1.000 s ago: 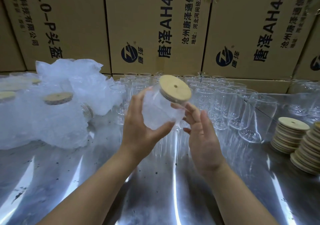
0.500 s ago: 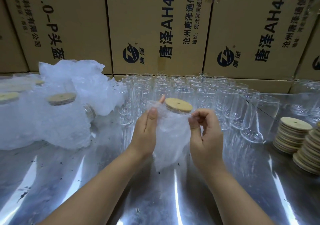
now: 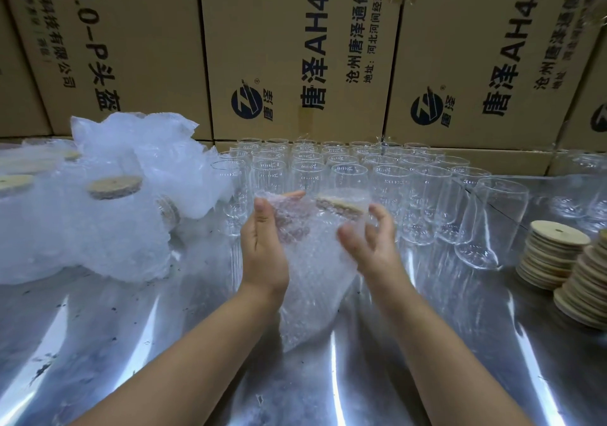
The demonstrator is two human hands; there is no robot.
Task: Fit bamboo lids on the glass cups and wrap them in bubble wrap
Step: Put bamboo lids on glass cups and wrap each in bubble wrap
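Wrapping in progress: the cup [image 3: 312, 238] is clasped between the hands, left hand [image 3: 262, 255] gripped round it for steadiness, right hand [image 3: 371, 251] curled on the wrap [image 3: 308, 297], seemingly to draw it over the lid [image 3: 338, 204]; bare cups [image 3: 387, 189] are ranked just beyond

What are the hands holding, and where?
A bamboo-lidded clear glass cup inside a translucent bubble wrap sleeve: left hand cups its left side, right hand curls round its right side just below the lid.
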